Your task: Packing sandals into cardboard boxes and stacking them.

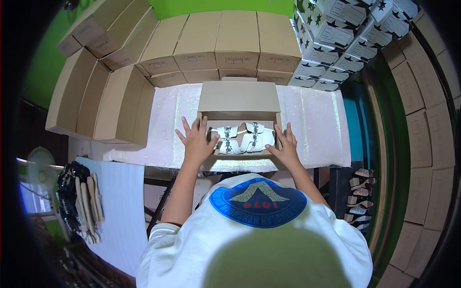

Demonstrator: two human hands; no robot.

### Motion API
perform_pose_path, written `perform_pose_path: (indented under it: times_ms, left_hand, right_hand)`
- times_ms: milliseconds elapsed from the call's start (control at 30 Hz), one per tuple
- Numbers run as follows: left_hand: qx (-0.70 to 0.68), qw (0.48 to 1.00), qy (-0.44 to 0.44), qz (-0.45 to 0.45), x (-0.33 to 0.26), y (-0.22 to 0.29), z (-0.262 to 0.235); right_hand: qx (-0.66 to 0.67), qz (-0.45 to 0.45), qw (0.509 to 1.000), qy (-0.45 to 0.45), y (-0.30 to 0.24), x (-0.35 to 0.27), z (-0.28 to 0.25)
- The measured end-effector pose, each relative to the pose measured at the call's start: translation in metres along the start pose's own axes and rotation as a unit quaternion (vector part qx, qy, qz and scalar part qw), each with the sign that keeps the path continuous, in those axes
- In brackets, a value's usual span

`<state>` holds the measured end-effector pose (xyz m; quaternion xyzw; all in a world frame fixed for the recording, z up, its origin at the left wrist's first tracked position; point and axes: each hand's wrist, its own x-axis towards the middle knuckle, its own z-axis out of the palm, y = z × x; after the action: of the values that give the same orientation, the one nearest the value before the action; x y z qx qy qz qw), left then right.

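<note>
A pair of white sandals (240, 139) with silvery chain-like trim lies in a brown cardboard shoebox (238, 115) in front of me. The box's lid (239, 96) stands folded back on the far side. My left hand (198, 140) is at the box's left end, fingers spread, thumb over the rim by the sandals. At the right end, my right hand (285, 146) has its fingers stretched along the outer side and its thumb close to the sandals. Whether either thumb touches them I cannot tell.
Brown shoeboxes (194, 45) are stacked along the back and left of the pink-white table (317, 129). White star-patterned boxes (331, 43) rise at the back right. Several sandals (361, 192) stand on a dark surface at right; a side table (120, 201) holds dark and beige pieces.
</note>
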<state>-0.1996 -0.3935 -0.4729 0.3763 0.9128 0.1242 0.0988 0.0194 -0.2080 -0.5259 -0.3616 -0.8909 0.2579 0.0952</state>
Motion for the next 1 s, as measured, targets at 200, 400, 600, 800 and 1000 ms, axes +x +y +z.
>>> perform_pose_path:
  times_ms: [200,400,600,800,1000]
  left_hand:
    - [-0.226,0.967,0.059,-0.103,0.089,-0.061,0.041]
    - [-0.522,0.836,-0.043,-0.16,0.105,-0.02,0.0]
    - [-0.504,0.854,0.08,-0.102,0.096,-0.023,-0.015]
    - [-0.481,0.857,0.186,-0.006,0.086,-0.013,-0.043]
    - [-0.146,0.913,0.352,0.143,0.039,0.014,-0.061]
  right_hand:
    - [0.02,-0.02,0.998,0.054,-0.015,0.012,-0.013]
    - [0.008,-0.046,0.993,0.105,-0.021,0.031,-0.036]
    - [-0.051,-0.156,0.974,0.158,-0.063,0.057,-0.066]
    - [-0.145,-0.208,0.951,0.179,-0.104,0.074,-0.075]
    - [-0.118,-0.231,0.936,0.236,-0.106,0.052,-0.065]
